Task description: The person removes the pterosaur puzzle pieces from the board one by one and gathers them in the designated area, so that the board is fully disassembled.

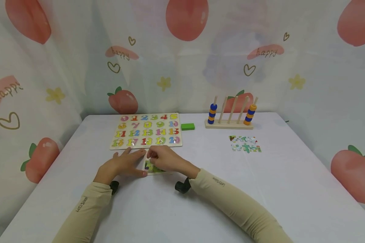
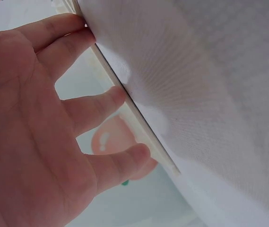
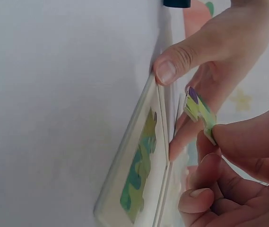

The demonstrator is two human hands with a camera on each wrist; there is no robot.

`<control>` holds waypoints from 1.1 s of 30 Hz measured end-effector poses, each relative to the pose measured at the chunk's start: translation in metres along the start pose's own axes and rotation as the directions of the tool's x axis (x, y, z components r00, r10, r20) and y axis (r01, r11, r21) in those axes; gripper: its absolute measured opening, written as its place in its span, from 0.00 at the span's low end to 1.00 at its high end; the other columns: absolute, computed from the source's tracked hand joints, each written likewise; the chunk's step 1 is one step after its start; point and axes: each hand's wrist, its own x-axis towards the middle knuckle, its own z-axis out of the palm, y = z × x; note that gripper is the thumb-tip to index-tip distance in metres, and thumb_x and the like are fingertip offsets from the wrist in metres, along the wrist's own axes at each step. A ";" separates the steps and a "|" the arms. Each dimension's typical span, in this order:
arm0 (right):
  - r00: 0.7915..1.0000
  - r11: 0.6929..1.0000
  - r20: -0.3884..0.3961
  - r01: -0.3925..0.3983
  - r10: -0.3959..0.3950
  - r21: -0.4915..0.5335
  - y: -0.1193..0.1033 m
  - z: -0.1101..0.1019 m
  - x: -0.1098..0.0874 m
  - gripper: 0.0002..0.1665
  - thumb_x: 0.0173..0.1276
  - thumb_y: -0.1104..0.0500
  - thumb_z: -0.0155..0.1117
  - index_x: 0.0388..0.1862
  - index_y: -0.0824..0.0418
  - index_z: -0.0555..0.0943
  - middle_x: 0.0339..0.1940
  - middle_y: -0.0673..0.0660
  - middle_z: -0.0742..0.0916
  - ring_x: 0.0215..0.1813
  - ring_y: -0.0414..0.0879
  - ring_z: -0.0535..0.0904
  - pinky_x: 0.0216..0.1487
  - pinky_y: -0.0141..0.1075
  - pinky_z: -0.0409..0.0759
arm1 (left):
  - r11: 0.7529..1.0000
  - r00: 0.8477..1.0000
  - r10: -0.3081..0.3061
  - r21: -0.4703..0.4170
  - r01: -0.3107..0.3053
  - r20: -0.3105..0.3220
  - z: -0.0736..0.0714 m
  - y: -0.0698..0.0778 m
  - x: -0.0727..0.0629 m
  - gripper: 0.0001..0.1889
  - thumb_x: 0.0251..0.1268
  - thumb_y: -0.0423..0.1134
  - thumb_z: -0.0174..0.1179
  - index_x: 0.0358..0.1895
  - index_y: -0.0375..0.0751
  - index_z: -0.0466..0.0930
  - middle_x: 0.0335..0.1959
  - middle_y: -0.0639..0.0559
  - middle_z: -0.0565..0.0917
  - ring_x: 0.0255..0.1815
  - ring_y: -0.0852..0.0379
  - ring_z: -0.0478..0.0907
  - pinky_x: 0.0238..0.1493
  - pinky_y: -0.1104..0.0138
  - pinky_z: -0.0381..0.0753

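Observation:
My left hand has its fingers spread at the left side of a small puzzle tray; its thumb touches the tray's near corner. In the left wrist view, the pale edge of a board runs along the fingertips. Over the tray, my right hand pinches a green jigsaw piece with a purple patch between thumb and index finger. That piece is held clear of the tray. Green and teal jigsaw pieces lie inside the tray. From the head view, my right hand hides much of it.
A number board lies just beyond both hands, with a green block beside it. Farther right stands a wooden peg rack with blue and orange beads. Loose jigsaw pieces lie in front of the rack. A printed curtain closes off the back.

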 end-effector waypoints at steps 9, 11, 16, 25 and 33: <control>1.000 1.000 0.010 -0.010 0.010 0.018 0.005 -0.005 -0.008 0.06 0.78 0.70 0.62 0.47 0.64 0.84 0.36 0.51 0.84 0.38 0.44 0.77 0.41 0.32 0.78 | 1.000 1.000 -0.005 0.004 0.005 -0.004 0.000 0.000 -0.002 0.52 0.64 0.61 0.75 0.86 0.46 0.60 0.86 0.42 0.60 0.86 0.28 0.42 0.77 0.25 0.38; 1.000 1.000 0.011 -0.013 0.013 0.016 0.006 -0.006 -0.010 0.06 0.79 0.70 0.61 0.47 0.64 0.84 0.36 0.51 0.84 0.39 0.44 0.77 0.42 0.32 0.78 | 1.000 1.000 -0.010 0.008 0.010 -0.007 0.000 0.000 -0.003 0.53 0.63 0.62 0.75 0.86 0.46 0.61 0.85 0.42 0.61 0.86 0.28 0.42 0.77 0.25 0.39; 1.000 1.000 -0.001 -0.022 0.022 0.020 0.008 -0.014 -0.016 0.07 0.80 0.70 0.60 0.48 0.64 0.84 0.37 0.52 0.85 0.39 0.45 0.78 0.43 0.34 0.80 | 1.000 1.000 -0.005 0.010 0.006 -0.010 0.000 0.000 -0.002 0.52 0.63 0.62 0.75 0.86 0.46 0.61 0.85 0.42 0.61 0.86 0.28 0.43 0.77 0.25 0.39; 0.999 0.999 -0.028 -0.040 0.041 0.037 0.017 -0.027 -0.027 0.06 0.80 0.70 0.60 0.48 0.65 0.84 0.38 0.54 0.86 0.39 0.45 0.78 0.42 0.33 0.79 | 1.000 1.000 -0.016 0.008 0.016 -0.003 -0.001 0.002 -0.002 0.53 0.64 0.62 0.75 0.86 0.45 0.60 0.85 0.39 0.60 0.86 0.28 0.42 0.78 0.26 0.38; 0.998 1.000 -0.058 -0.025 0.025 0.014 0.029 -0.037 -0.036 0.06 0.79 0.70 0.61 0.48 0.66 0.84 0.39 0.53 0.87 0.39 0.45 0.77 0.44 0.33 0.80 | 1.000 1.000 -0.013 0.013 0.013 -0.005 0.000 0.004 -0.003 0.52 0.64 0.60 0.75 0.86 0.44 0.60 0.85 0.37 0.60 0.86 0.27 0.42 0.77 0.25 0.38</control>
